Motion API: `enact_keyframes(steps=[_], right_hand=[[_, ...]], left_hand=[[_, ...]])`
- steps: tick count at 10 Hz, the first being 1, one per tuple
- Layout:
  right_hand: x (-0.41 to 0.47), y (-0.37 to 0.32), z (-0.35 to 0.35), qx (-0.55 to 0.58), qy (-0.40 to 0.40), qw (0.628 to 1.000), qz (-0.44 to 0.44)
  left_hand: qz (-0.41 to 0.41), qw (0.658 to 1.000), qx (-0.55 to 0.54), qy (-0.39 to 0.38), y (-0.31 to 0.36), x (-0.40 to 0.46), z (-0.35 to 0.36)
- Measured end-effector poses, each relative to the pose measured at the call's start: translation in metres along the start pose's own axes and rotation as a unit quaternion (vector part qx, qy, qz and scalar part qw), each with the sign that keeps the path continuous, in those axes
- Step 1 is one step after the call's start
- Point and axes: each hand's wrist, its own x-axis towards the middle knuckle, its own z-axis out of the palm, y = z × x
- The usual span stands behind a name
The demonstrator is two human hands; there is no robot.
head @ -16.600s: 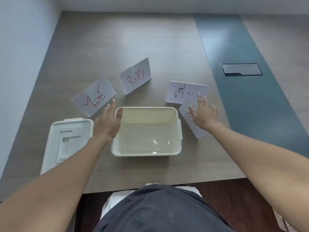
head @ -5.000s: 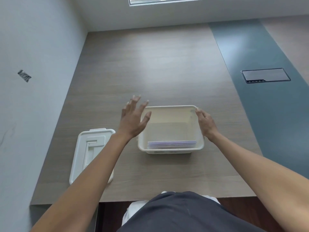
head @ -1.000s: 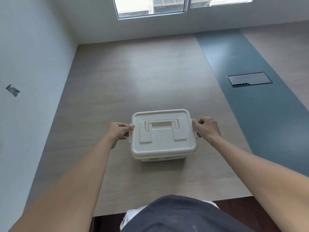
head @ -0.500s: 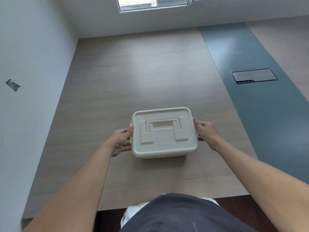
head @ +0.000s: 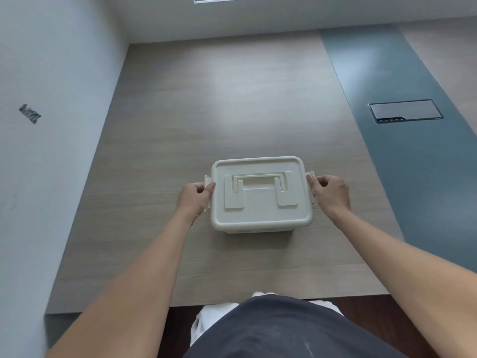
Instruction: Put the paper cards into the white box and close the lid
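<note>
Lid on, both hands at the side latches.

The box (head: 260,229) sits on the surface (head: 232,99) straight ahead of you, lid (head: 260,195) seated on top, its long axis running left to right between your 2 hands. No cards show; judging by that, they are inside. Your left hand (head: 195,198) is curled with fingers pinched on the left latch (head: 207,180), and your right hand (head: 331,192) is curled the same way on the right latch (head: 310,175). Each latch lies just inward of its hand, equally near. Both latches look flared out, so likely unclipped: press them in toward the box walls together.
</note>
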Motion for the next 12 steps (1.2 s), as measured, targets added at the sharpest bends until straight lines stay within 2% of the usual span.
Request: enact_keyframes(steps=[1, 3, 6, 8, 9, 10, 11, 12], right_hand=[[-0.007, -0.005, 0.014, -0.05, 0.057, 0.997, -0.014], [-0.025, 0.0, 0.024, -0.093, 0.078, 0.992, -0.041], [-0.026, -0.004, 0.037, -0.104, 0.077, 0.987, -0.092], [-0.01, -0.014, 0.04, -0.085, 0.072, 0.99, -0.087], [0.002, -0.02, 0.043, -0.073, 0.07, 0.993, -0.066], [0.011, -0.018, 0.043, -0.061, 0.042, 0.996, -0.049], [0.009, -0.016, 0.031, 0.045, -0.03, 0.998, -0.018], [0.003, 0.0, 0.023, 0.155, -0.037, 0.985, 0.069]], left_hand=[[0.037, 0.996, 0.07, 0.042, 0.001, -0.008, 0.005], [0.082, 0.981, 0.148, 0.094, 0.004, -0.02, 0.016], [0.114, 0.969, 0.165, 0.146, 0.003, -0.017, 0.03], [0.09, 0.974, 0.107, 0.181, 0.011, -0.007, 0.039], [0.065, 0.977, 0.088, 0.182, 0.019, 0.003, 0.039], [0.063, 0.985, 0.058, 0.151, 0.018, 0.012, 0.035], [0.023, 0.992, -0.035, 0.122, 0.011, 0.007, 0.03], [0.002, 0.984, -0.092, 0.151, -0.015, 0.003, 0.032]])
